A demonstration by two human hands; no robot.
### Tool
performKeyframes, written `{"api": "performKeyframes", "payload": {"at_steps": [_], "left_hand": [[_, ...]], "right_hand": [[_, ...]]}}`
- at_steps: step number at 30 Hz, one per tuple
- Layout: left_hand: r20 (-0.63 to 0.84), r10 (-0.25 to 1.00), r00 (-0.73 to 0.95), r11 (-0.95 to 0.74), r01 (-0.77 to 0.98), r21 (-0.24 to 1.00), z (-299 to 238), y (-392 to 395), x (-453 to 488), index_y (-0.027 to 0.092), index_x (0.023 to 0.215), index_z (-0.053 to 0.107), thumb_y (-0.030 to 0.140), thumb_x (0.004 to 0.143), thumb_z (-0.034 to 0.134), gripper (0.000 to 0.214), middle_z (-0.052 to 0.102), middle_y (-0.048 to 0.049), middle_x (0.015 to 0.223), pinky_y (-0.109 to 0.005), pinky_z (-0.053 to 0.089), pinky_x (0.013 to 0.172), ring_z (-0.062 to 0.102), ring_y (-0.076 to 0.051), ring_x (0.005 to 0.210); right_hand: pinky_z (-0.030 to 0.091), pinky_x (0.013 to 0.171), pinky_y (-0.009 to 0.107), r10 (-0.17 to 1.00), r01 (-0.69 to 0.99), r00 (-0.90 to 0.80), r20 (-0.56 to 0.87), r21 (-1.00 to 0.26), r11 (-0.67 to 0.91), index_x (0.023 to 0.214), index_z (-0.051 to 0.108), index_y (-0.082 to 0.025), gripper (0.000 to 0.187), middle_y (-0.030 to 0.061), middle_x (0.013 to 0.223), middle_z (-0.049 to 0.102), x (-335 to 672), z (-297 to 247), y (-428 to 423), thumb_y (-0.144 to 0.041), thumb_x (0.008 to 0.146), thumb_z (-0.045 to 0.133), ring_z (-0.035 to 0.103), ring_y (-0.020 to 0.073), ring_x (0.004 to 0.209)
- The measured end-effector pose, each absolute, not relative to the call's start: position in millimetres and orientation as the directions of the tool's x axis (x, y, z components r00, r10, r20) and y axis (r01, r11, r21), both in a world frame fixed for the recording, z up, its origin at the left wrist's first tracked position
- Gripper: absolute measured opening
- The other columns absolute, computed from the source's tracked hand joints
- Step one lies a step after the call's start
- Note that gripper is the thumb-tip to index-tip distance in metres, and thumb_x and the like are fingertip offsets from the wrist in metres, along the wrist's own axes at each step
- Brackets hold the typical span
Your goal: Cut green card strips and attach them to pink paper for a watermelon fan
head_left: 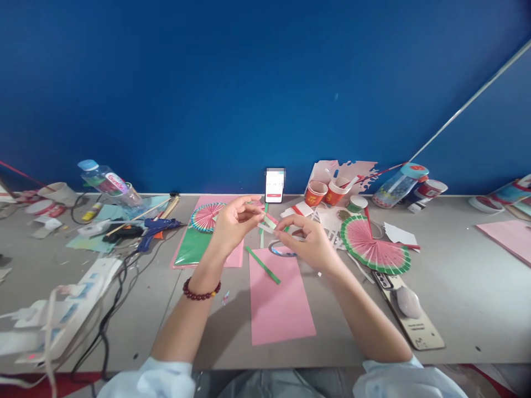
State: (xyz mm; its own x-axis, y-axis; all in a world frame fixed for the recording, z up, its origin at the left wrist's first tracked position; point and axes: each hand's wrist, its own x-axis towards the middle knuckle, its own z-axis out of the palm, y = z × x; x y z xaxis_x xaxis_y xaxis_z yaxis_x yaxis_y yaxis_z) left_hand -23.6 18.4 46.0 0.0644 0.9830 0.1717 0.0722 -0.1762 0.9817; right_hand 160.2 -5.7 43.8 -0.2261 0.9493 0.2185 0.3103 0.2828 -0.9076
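Note:
Above the middle of the table, my left hand (pixel 233 222) and my right hand (pixel 310 242) pinch a small paper strip (pixel 269 222) between them. The strip looks pale green and white with some pink; its exact folding is too small to tell. Below the hands lies a pink paper sheet (pixel 282 304), with a narrow green paper strip (pixel 265 266) across its upper part. A roll of clear tape (pixel 283 251) shows partly behind my right fingers. Beyond my left hand is a round pleated pink fan (pixel 203 216), resting on green sheets (pixel 193 249).
A watermelon-patterned folding fan (pixel 371 249) lies on the right, near a phone (pixel 418 326) with a mouse (pixel 409 302) on it. Paper cups (pixel 316 193) and an upright phone (pixel 275 187) stand behind. Leftward are a blue glue gun (pixel 155 232), a bottle (pixel 108 181) and a power strip (pixel 83 304).

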Motion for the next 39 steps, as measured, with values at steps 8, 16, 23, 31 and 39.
{"api": "performKeyframes", "payload": {"at_steps": [8, 16, 23, 31, 39], "left_hand": [[0.183, 0.972, 0.150, -0.182, -0.020, 0.983, 44.4, 19.5, -20.1, 0.020, 0.108, 0.062, 0.025, 0.070, 0.073, 0.040, 0.067, -0.0031, 0.086, -0.031, 0.054, 0.076, 0.065, -0.016, 0.081], [0.168, 0.982, 0.089, -0.157, -0.115, 0.981, 44.6, 17.8, -20.2, 0.019, 0.112, 0.060, 0.023, 0.067, 0.074, 0.046, 0.067, -0.0031, 0.087, -0.029, 0.055, 0.075, 0.064, -0.015, 0.081], [0.179, 0.982, 0.061, -0.175, -0.069, 0.982, 49.5, 13.1, -18.9, 0.019, 0.115, 0.061, 0.022, 0.068, 0.072, 0.048, 0.070, -0.0044, 0.088, -0.030, 0.056, 0.077, 0.066, -0.017, 0.084], [0.239, 0.968, 0.076, -0.241, 0.013, 0.971, 47.9, 11.2, -20.7, 0.019, 0.124, 0.057, 0.024, 0.074, 0.068, 0.052, 0.072, -0.0067, 0.094, -0.034, 0.057, 0.082, 0.068, -0.019, 0.089], [0.254, 0.965, 0.065, -0.258, 0.064, 0.964, 50.1, 9.2, -17.6, 0.019, 0.120, 0.059, 0.024, 0.075, 0.068, 0.046, 0.073, -0.0059, 0.092, -0.032, 0.058, 0.079, 0.069, -0.018, 0.085]], "right_hand": [[0.028, 0.043, 0.021, 0.944, 0.082, -0.303, 0.130, -0.984, 0.161, 0.083, 0.060, -0.020, 0.023, 0.0009, 0.083, 0.061, 159.9, 39.6, 2.2, -0.043, 0.082, 0.060, 0.040, 0.0067, 0.050], [0.039, 0.054, 0.023, 0.965, 0.104, -0.209, 0.157, -0.978, 0.182, 0.082, 0.062, -0.021, 0.017, 0.0013, 0.087, 0.063, 159.6, 32.5, 4.8, -0.037, 0.081, 0.062, 0.053, 0.0114, 0.064], [0.042, 0.056, 0.024, 0.969, 0.125, -0.206, 0.137, -0.978, 0.165, 0.080, 0.061, -0.020, 0.018, 0.0037, 0.093, 0.066, 158.3, 35.1, 2.5, -0.039, 0.079, 0.063, 0.057, 0.0136, 0.067], [0.040, 0.053, 0.023, 0.973, 0.179, -0.189, 0.132, -0.970, 0.166, 0.080, 0.062, -0.020, 0.020, 0.0027, 0.089, 0.065, 161.1, 35.6, 3.6, -0.040, 0.079, 0.063, 0.055, 0.0124, 0.062], [0.039, 0.050, 0.023, 0.976, 0.207, -0.194, 0.098, -0.969, 0.138, 0.080, 0.061, -0.020, 0.024, 0.0029, 0.086, 0.066, 160.8, 35.0, 4.7, -0.044, 0.080, 0.062, 0.057, 0.0126, 0.059]]}}
